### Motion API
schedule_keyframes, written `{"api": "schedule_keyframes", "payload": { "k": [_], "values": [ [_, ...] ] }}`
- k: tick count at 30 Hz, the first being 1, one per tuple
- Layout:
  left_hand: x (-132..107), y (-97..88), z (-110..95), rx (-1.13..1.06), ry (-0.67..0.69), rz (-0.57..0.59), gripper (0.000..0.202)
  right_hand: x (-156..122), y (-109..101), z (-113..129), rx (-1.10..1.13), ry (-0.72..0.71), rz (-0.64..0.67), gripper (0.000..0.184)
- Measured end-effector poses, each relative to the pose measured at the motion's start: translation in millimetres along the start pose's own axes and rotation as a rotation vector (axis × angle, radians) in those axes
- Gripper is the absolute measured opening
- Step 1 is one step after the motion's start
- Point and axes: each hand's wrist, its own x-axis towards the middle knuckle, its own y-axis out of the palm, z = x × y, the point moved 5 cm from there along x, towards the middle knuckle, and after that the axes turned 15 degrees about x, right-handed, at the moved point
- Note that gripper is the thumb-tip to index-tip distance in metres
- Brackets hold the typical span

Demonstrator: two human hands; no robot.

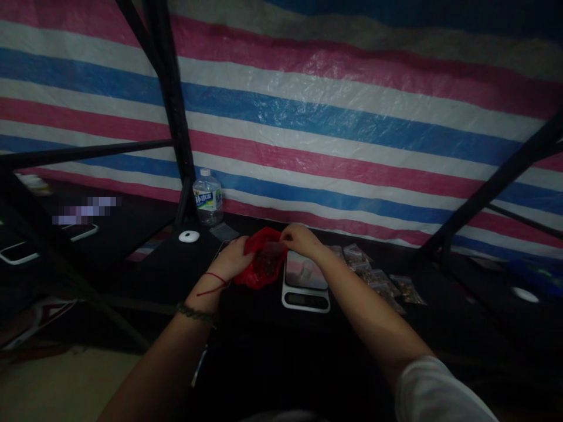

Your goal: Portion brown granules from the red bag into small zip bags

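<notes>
A crumpled red plastic bag (254, 276) lies open on the black table, with small dark brownish pieces inside it. My left hand (234, 258) is closed on the bag's left rim. Over the bag's mouth, a small clear plastic bag (274, 248) hangs from the pinched fingers of my right hand (301, 239). Just right of the red bag stands a white digital scale (305, 300), a small clear object (307, 271) resting on its plate. Several filled clear zip bags (410, 289) lie beyond my right forearm.
A clear plastic bottle (208, 199) with a label stands at the back left. Near it are a white oval object (189, 236) and flat clear bags (224, 232). Black metal posts (176, 111) frame the table before a striped sheet (334, 117). A phone (21, 252) lies far left.
</notes>
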Motion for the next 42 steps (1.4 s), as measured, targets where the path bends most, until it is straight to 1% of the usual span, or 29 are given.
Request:
{"api": "schedule_keyframes", "payload": {
  "k": [3, 5, 8, 11, 12, 14, 16, 18, 20, 23, 25, 27, 28, 29, 31, 34, 36, 38, 40, 42],
  "values": [
    [0.3, 8.0, 5.5, -0.064, -0.006, 0.127, 0.049, 2.2, 0.1, 0.9, -0.004, -0.001, -0.006, 0.017],
    [-0.5, 11.8, 5.6, -0.103, -0.033, 0.151, 0.055, 2.4, -0.5, 2.1, 0.0, 0.003, -0.008, 0.019],
    [-2.9, 16.8, 2.4, -0.141, -0.054, 0.183, 0.065, 0.2, -1.3, 1.5, -0.016, 0.039, -0.02, 0.017],
    [-4.0, 16.3, 1.5, -0.082, -0.051, 0.179, 0.072, -3.7, 0.4, -2.9, 0.013, 0.071, -0.017, 0.016],
    [-3.6, 13.8, 1.6, -0.047, -0.048, 0.15, 0.074, -5.0, 1.7, -5.2, 0.038, 0.079, -0.008, 0.017],
    [-2.6, 5.9, 0.6, 0.015, -0.044, 0.05, 0.074, -7.7, 3.5, -11.0, 0.102, 0.105, -0.011, 0.017],
    [-2.4, -3.2, -4.9, 0.045, -0.017, -0.068, 0.07, -11.1, 2.4, -18.3, 0.169, 0.151, -0.073, 0.016],
    [-3.9, -10.4, -15.0, 0.028, 0.04, -0.164, 0.063, -16.0, -0.1, -25.5, 0.226, 0.192, -0.153, 0.016],
    [-6.5, -13.2, -26.4, -0.023, 0.104, -0.215, 0.057, -22.6, -2.8, -31.5, 0.277, 0.207, -0.223, 0.016],
    [-10.4, -10.1, -40.5, -0.103, 0.167, -0.273, 0.05, -37.2, -7.7, -41.4, 0.399, 0.244, -0.346, 0.016],
    [-12.6, -4.8, -47.3, -0.21, 0.17, -0.335, 0.051, -50.0, -9.3, -47.3, 0.569, 0.297, -0.432, 0.017],
    [-14.3, 2.8, -52.4, -0.428, 0.126, -0.373, 0.056, -63.7, -7.4, -48.6, 0.8, 0.343, -0.491, 0.021],
    [-15.1, 7.5, -55.0, -0.563, 0.088, -0.368, 0.06, -70.7, -5.3, -46.9, 0.913, 0.361, -0.51, 0.022],
    [-15.9, 12.7, -58.5, -0.69, 0.051, -0.339, 0.063, -77.6, -2.8, -43.9, 1.012, 0.376, -0.523, 0.023],
    [-18.1, 21.7, -67.7, -0.882, -0.005, -0.237, 0.063, -91.2, 2.8, -36.1, 1.159, 0.407, -0.538, 0.025],
    [-22.8, 27.7, -79.1, -0.994, -0.059, -0.091, 0.056, -109.8, 9.3, -26.2, 1.274, 0.446, -0.529, 0.029],
    [-25.7, 27.7, -81.6, -0.998, -0.087, -0.057, 0.052, -120.8, 8.3, -22.9, 1.283, 0.445, -0.518, 0.032],
    [-28.4, 27.5, -84.9, -0.959, -0.061, -0.029, 0.047, -131.0, 0.2, -20.7, 1.237, 0.381, -0.543, 0.035],
    [-32.6, 30.5, -93.0, -0.857, 0.028, 0.053, 0.043, -140.2, -10.7, -16.2, 1.144, 0.28, -0.553, 0.042],
    [-39.3, 36.8, -103.9, -0.699, 0.137, 0.166, 0.04, -147.3, -17.7, -9.0, 1.02, 0.21, -0.497, 0.043]
  ]
}}
